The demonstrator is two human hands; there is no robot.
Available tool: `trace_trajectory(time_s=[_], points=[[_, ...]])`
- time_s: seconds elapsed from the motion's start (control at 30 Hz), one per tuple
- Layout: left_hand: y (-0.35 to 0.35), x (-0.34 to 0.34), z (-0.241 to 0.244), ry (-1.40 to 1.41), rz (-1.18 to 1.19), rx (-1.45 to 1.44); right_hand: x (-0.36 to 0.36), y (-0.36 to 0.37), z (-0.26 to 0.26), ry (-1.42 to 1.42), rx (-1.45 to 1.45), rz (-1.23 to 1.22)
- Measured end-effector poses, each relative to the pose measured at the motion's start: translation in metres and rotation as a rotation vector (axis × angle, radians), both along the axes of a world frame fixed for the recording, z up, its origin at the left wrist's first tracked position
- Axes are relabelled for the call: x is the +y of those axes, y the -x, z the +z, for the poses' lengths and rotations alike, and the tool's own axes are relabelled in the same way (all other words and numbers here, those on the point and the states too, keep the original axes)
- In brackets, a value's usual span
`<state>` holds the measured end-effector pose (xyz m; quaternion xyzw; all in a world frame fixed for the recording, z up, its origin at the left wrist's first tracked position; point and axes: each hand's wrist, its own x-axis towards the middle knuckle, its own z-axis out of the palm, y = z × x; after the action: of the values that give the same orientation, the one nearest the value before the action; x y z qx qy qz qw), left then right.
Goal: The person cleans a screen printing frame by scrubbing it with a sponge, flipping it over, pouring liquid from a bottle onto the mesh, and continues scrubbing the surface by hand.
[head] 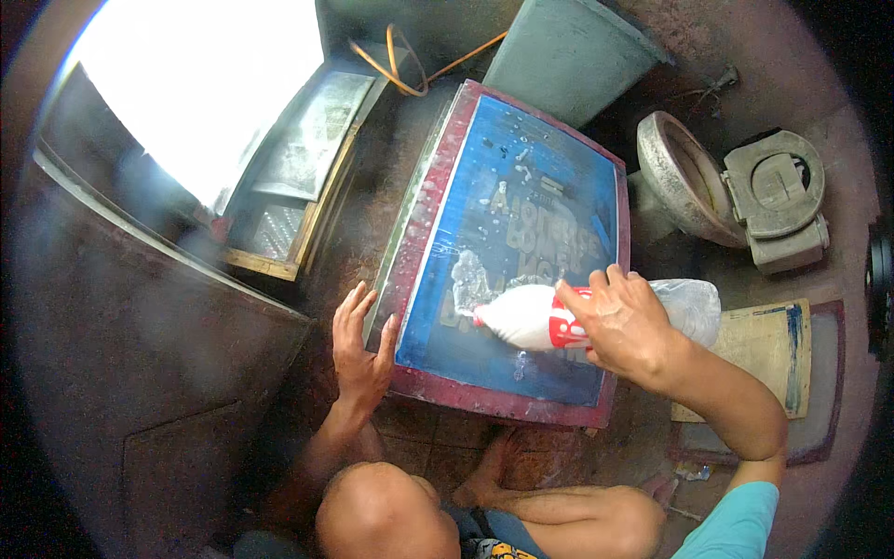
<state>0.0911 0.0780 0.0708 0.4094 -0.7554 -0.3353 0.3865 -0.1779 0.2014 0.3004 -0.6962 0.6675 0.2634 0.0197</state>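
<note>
A screen-printing frame (489, 409) with a dark red rim and blue-coated mesh lies tilted before me, drops of liquid on it and pale lettering across its middle. In my right hand (621, 328) is a plastic bottle (524, 316) with a red label and whitish contents, held on its side with its red-tipped mouth low over the mesh. Beside the mouth, a clear, foamy puddle (471, 279) spreads on the blue surface. My left hand (363, 349) is at the frame's left edge, fingers apart, holding nothing; whether it touches the rim, I cannot tell.
A toilet bowl (677, 175) stands at the right. Wooden-edged frames (262, 264) lean at the left, near a bright opening. An orange hose (391, 70) loops behind the screen, by a grey-green panel (573, 59). A yellowish board (758, 356) lies on another frame at the lower right.
</note>
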Motion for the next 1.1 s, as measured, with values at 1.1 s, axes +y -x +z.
trace_trajectory(time_s=[1.1], points=[[0.023,0.036,-0.003,0.003,-0.016,-0.071,-0.046,0.144,0.013,0.185,0.081,-0.297]])
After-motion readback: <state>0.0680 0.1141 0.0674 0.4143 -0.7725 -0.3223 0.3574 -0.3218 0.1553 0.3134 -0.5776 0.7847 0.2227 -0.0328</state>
